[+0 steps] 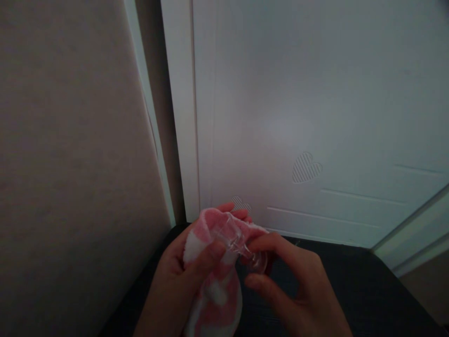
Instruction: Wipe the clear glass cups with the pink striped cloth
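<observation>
My left hand (189,267) is closed around a pink-and-white fluffy cloth (219,299), its thumb pressing from the near side and its fingertips showing behind. Against the cloth lies a small clear stemmed piece (231,234), like a little goblet, tilted with its angular body toward the left hand and its round foot to the lower right. The fingers and thumb of my right hand (289,276) curl around the round foot. Part of the clear body is hard to make out against the cloth, which hangs down below the left hand.
A dark surface (351,285) lies beneath the hands. Behind it stands a white panel (280,117) with embossed hearts and grooves. A beige wall (77,140) rises close on the left, with a pale trim strip and a dark narrow gap beside the panel.
</observation>
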### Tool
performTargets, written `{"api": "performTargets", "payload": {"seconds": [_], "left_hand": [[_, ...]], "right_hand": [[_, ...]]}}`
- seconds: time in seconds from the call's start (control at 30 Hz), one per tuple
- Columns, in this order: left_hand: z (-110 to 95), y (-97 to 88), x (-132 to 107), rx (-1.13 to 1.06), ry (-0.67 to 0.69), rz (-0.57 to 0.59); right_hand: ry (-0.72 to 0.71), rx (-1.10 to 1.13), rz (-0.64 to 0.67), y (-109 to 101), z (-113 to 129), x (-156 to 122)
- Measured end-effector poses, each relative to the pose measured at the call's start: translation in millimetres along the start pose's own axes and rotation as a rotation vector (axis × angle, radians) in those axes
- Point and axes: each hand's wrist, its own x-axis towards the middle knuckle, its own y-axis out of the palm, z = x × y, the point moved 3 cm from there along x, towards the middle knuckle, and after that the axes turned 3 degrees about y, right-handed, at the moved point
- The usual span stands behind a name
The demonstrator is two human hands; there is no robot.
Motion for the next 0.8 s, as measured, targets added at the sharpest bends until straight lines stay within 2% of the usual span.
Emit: {"api": "performTargets", "payload": {"seconds": [0.17, 0.37, 0.57, 0.63, 0.67, 0.73, 0.8], "left_hand": [[0, 4.4, -2, -0.029, 0.0, -0.029], [2, 3.6, -4, -0.086, -0.019, -0.065], [4, -8.4, -7, -0.272, -0.33, -0.012], [9, -19.7, -4, -0.275, -0.318, -0.051], [10, -28.2, -1, -0.252, -0.229, -0.115], [19, -38.0, 3, -0.213, -0.216, -0.039], [25, -44.7, 7, -0.228, -0.143, -0.037]], "right_hand": [[0.035, 0.006, -0.003, 4, 0, 1], [0.056, -0.141, 0.024, 15, -5, 4], [0.074, -0.215, -0.008, 16, -12, 5], [0.052, -0.199, -0.017, 15, -11, 5], [0.04, -0.183, -0.018, 15, -10, 6], [0.023, -0.142, -0.007, 15, -8, 6], [0.004, -0.101, -0.003, 15, -5, 6]]}}
